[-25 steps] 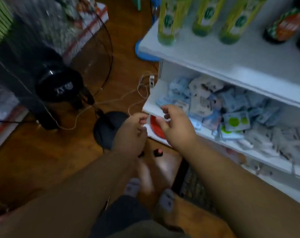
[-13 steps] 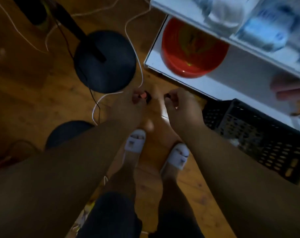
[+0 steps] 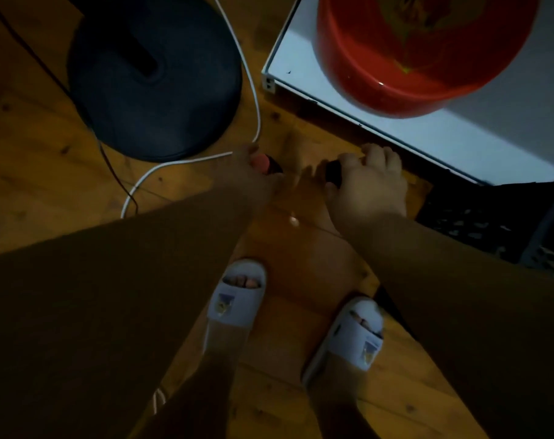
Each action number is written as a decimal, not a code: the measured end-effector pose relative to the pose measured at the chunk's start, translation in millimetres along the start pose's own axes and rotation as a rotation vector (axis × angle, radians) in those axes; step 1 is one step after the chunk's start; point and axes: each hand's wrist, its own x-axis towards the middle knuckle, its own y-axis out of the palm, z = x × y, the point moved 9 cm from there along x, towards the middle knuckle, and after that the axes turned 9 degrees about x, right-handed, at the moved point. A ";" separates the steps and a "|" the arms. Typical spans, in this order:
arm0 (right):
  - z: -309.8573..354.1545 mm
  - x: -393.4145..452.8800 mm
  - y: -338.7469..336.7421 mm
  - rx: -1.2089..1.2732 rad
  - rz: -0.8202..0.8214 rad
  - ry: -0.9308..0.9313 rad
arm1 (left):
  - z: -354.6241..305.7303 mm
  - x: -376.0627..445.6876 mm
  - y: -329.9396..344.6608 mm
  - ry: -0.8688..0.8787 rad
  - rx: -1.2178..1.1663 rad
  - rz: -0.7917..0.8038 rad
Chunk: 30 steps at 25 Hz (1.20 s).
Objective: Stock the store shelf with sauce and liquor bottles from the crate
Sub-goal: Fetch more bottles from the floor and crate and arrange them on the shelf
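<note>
The left hand (image 3: 253,175) has its fingers curled around the top of a small dark bottle with a reddish cap (image 3: 263,161); only the cap and neck show past the fingers. The right hand (image 3: 369,185) is closed over a dark bottle top (image 3: 332,171), its fingers (image 3: 383,156) bent down over it. What lies below each cap is blurred and washed out against the floor, so the bottles' bodies cannot be made out. Both hands hang low over the wooden floor (image 3: 47,172), side by side but apart. Just beside the right hand stands a black crate (image 3: 497,226) with a perforated wall. Beyond the hands is the white bottom shelf (image 3: 443,137), bearing a red plastic basin (image 3: 421,58). A white cable (image 3: 253,99) runs past a round black stand base (image 3: 155,77) towards the left hand. Two feet in white slippers (image 3: 237,299) stand below.
</note>
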 end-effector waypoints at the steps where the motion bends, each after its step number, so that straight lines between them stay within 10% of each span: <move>1: -6.7 9.2 7.7 -0.016 0.049 0.036 | -4.1 8.8 6.1 0.038 0.112 0.022; 12: -36.5 15.9 -4.4 0.582 0.002 0.254 | -16.5 8.5 0.2 -0.012 -0.135 0.035; 30: 22.2 -401.9 -517.3 1.089 -0.474 -0.153 | -346.8 -506.5 -339.3 0.681 0.018 -0.267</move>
